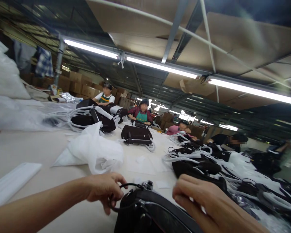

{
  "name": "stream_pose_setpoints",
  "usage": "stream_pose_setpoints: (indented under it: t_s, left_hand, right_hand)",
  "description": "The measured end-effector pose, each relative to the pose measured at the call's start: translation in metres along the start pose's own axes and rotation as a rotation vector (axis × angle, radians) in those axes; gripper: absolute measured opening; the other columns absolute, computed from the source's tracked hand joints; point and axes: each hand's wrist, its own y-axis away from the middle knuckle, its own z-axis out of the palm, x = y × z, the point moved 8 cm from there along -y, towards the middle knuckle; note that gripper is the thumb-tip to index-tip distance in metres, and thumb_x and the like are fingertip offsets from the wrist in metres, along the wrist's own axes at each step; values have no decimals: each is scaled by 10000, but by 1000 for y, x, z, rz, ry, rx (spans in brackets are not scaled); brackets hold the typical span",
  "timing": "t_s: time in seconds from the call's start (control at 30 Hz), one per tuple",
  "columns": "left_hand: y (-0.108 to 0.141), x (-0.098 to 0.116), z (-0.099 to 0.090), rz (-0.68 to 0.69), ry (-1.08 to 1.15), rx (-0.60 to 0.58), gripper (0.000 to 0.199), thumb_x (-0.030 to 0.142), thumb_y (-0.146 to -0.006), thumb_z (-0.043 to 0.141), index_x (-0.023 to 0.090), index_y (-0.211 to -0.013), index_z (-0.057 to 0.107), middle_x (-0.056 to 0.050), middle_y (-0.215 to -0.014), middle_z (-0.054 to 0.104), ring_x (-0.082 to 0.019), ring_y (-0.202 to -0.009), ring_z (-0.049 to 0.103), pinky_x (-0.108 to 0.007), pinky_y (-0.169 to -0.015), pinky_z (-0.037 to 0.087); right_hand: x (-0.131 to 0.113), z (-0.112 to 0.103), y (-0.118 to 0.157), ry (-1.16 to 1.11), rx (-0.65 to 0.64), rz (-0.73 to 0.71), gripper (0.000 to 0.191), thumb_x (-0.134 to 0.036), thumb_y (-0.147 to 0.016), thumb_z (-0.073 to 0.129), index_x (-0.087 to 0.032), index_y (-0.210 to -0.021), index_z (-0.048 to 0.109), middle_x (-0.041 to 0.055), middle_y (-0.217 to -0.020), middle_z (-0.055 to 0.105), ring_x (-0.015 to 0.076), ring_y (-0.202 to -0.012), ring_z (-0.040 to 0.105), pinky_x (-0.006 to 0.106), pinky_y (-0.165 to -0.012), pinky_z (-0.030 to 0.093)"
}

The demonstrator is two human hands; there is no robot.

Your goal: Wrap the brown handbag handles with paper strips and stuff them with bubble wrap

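A black bag (pixel 160 210) with a curved zipper and metal fittings lies at the bottom centre, cut off by the lower edge. My left hand (pixel 109 191) is at its left end, fingers closed round a thin black cord (pixel 133 185) that loops from the bag near a silver metal piece (pixel 147 185). Over the bag's right side is my right hand (pixel 196 197), its fingers bent and close together; whether anything is between them is hidden.
White wrapping (pixel 94 152) lies beyond my left hand. More black bags (pixel 137 134) with white-wrapped handles stand farther back and in a pile (pixel 196 165) at right. Folded white sheets (pixel 14 183) are at left. Several people sit across the table (pixel 63 139).
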Motion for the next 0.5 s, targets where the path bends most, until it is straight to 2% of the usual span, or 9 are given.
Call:
stream_pose_setpoints:
  t_s: [0.1,0.13,0.2,0.23,0.3,0.37,0.4,0.47,0.5]
  left_hand:
    - [20,54,-16,225,14,235,460,186,-553,583,179,-1011,541,81,-571,510,-100,-466,456,-188,-384,426]
    - [28,77,-13,320,0,250,417,203,-592,586,176,-1007,543,74,-586,522,-99,-482,463,-181,-388,421]
    - [41,119,6,501,-61,190,349,207,-654,589,177,-998,542,53,-643,569,-106,-528,507,-190,-425,450]
    - [46,136,19,583,-110,139,312,203,-682,586,178,-990,543,41,-675,592,-110,-547,531,-198,-445,463]
    - [52,154,37,728,-195,110,222,219,-756,572,178,-973,549,21,-732,615,-118,-593,566,-208,-490,481]
    - [50,150,35,784,-219,217,182,279,-828,528,178,-977,556,1,-795,599,-138,-667,576,-210,-500,482]
    - [44,138,28,735,-229,279,204,310,-841,506,174,-982,564,-8,-805,579,-155,-704,572,-212,-491,479]
    - [28,100,18,522,-285,289,266,315,-802,510,156,-996,601,-22,-818,553,-182,-751,562,-216,-479,473]
    - [21,79,18,412,-333,220,307,295,-773,522,149,-1021,628,-28,-835,563,-183,-757,563,-218,-494,474]
  right_hand:
    - [-6,-12,-33,-169,14,109,176,-265,-892,521,-238,-1048,599,28,-930,667,175,-816,622,314,-755,472]
    - [-6,-9,-42,-261,-9,139,370,-239,-832,589,-243,-1200,551,35,-1037,660,156,-799,618,310,-752,476]
    - [-12,2,-58,-515,-70,149,788,-194,-696,691,-270,-1413,371,67,-1250,594,113,-741,604,285,-697,485]
    - [-16,8,-65,-661,-102,128,879,-185,-644,710,-268,-1434,334,78,-1270,588,98,-706,594,260,-637,476]
    - [-24,16,-76,-914,-147,76,798,-195,-613,696,-225,-1359,414,48,-1081,672,81,-610,563,199,-491,395]
    - [-19,18,-80,-1021,-119,95,547,-220,-651,645,-182,-1187,543,-26,-759,663,74,-518,522,169,-412,305]
    - [-12,16,-80,-1007,-89,125,427,-235,-673,626,-168,-1092,588,-48,-660,622,72,-492,511,165,-401,293]
    - [1,13,-74,-928,-49,171,254,-282,-705,618,-158,-927,626,-62,-580,567,73,-485,516,162,-411,323]
    - [6,11,-71,-885,-53,175,218,-313,-717,621,-156,-869,626,-57,-568,561,79,-498,528,164,-423,344]
